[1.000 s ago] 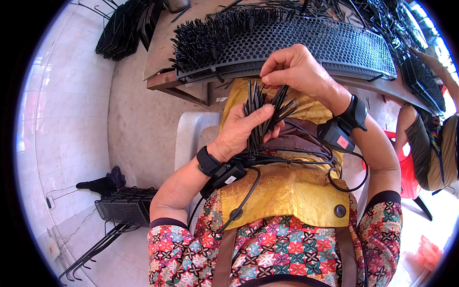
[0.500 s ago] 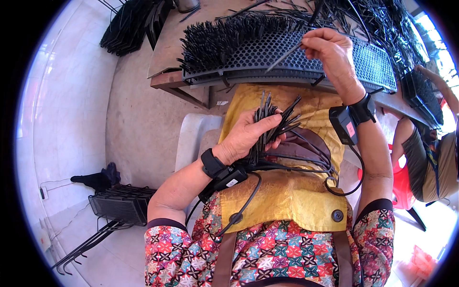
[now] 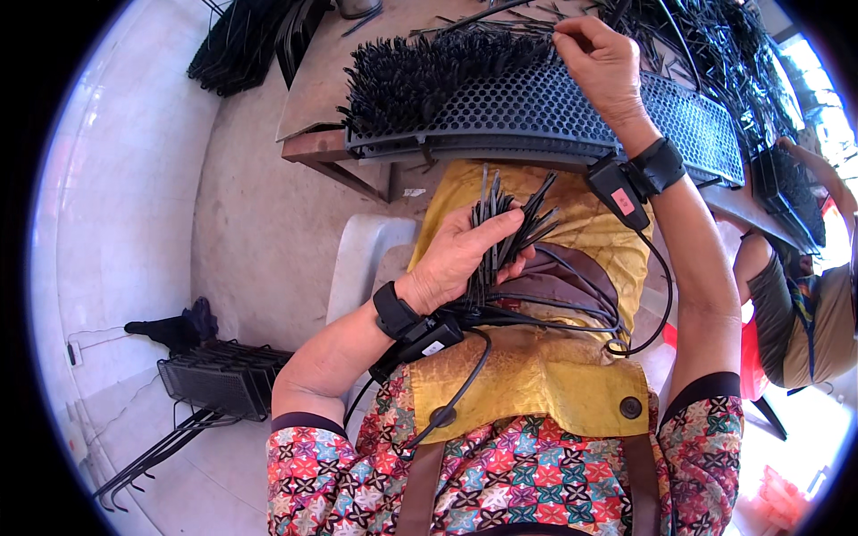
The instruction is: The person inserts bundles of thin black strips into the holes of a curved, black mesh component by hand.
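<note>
My left hand (image 3: 460, 250) is closed round a bundle of thin black sticks (image 3: 492, 223), their ends fanning out above and beside the thumb. Beyond it, a dark perforated tray (image 3: 500, 109) with rows of round holes lies along the table edge. Similar black sticks (image 3: 402, 80) stand upright, densely packed, over the tray's left and rear part. My right hand (image 3: 603, 76) is above the tray, thumb and forefinger pinched together at the right end of the packed sticks. Whatever is between those fingertips cannot be made out against the dark sticks.
Loose black sticks (image 3: 733, 54) are heaped at the back right of the table (image 3: 308, 98). Cables run from my wrist devices across the yellow apron (image 3: 527, 357). Black racks (image 3: 219, 380) stand at the lower left. Another person's arm (image 3: 818, 170) reaches a second dark tray (image 3: 786, 201).
My right hand has moved up and slightly left, from over the bare holes to the packed sticks. The single stick it held is no longer distinguishable. My left hand keeps its bundle almost unmoved.
</note>
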